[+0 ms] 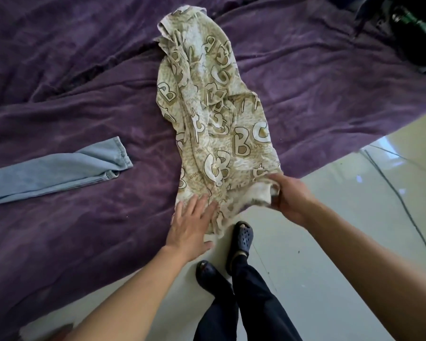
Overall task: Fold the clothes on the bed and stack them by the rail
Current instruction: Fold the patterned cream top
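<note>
Patterned garment (214, 119), soft and limp: right hand (290, 198) pinches its hem; left hand (190, 227) lies flat, fingers spread, beside.

A: What I see on the bed: one cream garment with tan letter print (214, 124), rumpled and unfolded, lying lengthwise across the purple bed cover (71, 230), its near end hanging over the bed edge.

B: Anything else?

A: A light blue denim trouser leg (59, 168), lying flat well to its left, hem toward the printed garment, rest out of view.
</note>
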The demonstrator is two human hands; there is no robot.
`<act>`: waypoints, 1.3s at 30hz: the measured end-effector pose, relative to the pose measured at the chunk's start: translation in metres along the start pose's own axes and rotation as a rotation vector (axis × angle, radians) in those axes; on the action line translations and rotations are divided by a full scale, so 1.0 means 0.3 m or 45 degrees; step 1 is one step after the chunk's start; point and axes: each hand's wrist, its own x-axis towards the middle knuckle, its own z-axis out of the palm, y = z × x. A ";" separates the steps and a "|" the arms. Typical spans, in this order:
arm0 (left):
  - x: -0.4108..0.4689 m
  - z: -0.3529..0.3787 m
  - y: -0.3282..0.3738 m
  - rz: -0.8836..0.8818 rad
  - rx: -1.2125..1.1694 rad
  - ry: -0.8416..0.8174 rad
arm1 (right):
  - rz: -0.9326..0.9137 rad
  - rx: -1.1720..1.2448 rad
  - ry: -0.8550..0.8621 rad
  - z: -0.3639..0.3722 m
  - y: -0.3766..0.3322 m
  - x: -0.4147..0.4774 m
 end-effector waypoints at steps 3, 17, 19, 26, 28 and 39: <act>0.055 -0.076 0.017 -0.013 -0.033 0.140 | 0.024 0.214 -0.030 0.040 -0.186 0.027; 0.563 -0.659 -0.335 -0.541 -0.268 0.657 | -0.610 -0.759 0.394 0.083 -0.413 0.296; 0.516 -0.559 -0.307 -0.392 -0.104 0.749 | -1.070 -1.458 0.389 0.063 -0.357 0.303; 0.500 -0.220 -0.244 -0.094 0.182 0.118 | -1.106 -2.566 -0.084 0.063 -0.213 0.483; 0.534 -0.209 -0.271 -0.153 0.105 0.099 | -1.103 -2.518 -0.022 0.056 -0.215 0.529; 0.301 -0.467 -0.184 -0.148 -0.584 -0.572 | -0.585 -2.311 -0.786 -0.013 -0.369 0.255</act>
